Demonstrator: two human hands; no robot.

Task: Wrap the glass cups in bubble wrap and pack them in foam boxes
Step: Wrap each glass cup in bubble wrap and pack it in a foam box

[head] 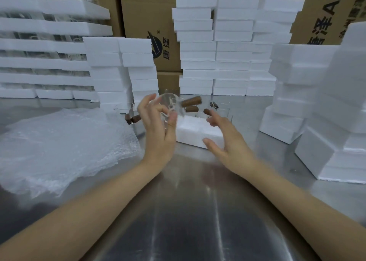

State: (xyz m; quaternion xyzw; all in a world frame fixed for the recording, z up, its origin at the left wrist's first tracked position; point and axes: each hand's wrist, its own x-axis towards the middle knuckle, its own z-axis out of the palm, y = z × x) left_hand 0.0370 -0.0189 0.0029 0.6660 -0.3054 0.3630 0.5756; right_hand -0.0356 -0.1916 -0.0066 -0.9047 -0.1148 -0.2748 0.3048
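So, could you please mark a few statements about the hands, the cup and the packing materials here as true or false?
1. The left hand holds a clear glass cup with a brown wooden handle. True.
2. That cup is already wrapped. False: it is bare.
3. The pile of clear bubble wrap lies on the left of the steel table. True.
4. The right hand grips a bubble wrap sheet. False: it is open and empty.

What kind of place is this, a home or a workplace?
Probably a packing workshop or warehouse: tall stacks of white foam boxes, printed cardboard cartons behind them, and a pile of bubble wrap on a steel table.
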